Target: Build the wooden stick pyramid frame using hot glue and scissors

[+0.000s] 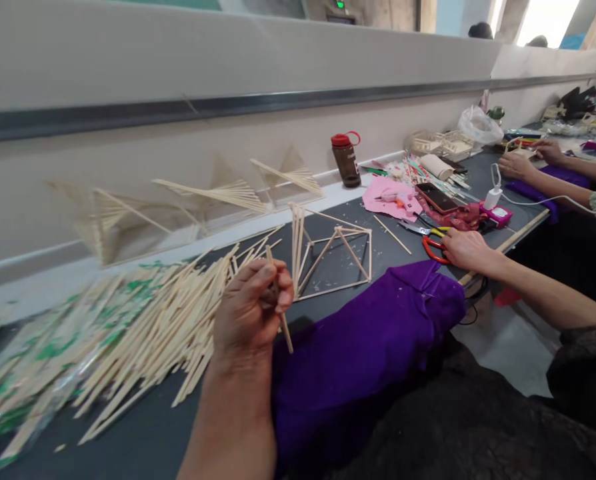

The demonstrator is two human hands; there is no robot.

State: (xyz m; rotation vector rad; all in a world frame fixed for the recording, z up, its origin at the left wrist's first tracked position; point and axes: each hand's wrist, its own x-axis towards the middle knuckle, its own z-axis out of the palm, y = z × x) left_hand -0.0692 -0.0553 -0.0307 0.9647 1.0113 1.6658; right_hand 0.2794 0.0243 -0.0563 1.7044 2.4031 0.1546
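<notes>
My left hand [253,297] is closed round a short wooden chopstick [287,333], held upright and slightly tilted above the table. At the table's front edge, my right hand [471,253] has its fingers on the red and yellow handles of a pair of scissors [433,247], whose blades point left. Between the hands stands an open frame of glued sticks [334,293]. One loose stick [393,235] lies just left of the scissors. Beside my left hand spreads a big pile of bare chopsticks [148,340].
Wrapped chopsticks [43,360] lie far left. Fan-shaped stick structures [218,193] stand along the wall. A red-capped bottle [347,163], a glue gun [398,198] on pink paper, a phone [437,199] and a white charger [493,197] line the back. Purple cloth [358,340] covers my lap. A co-worker's hands [518,163] are at right.
</notes>
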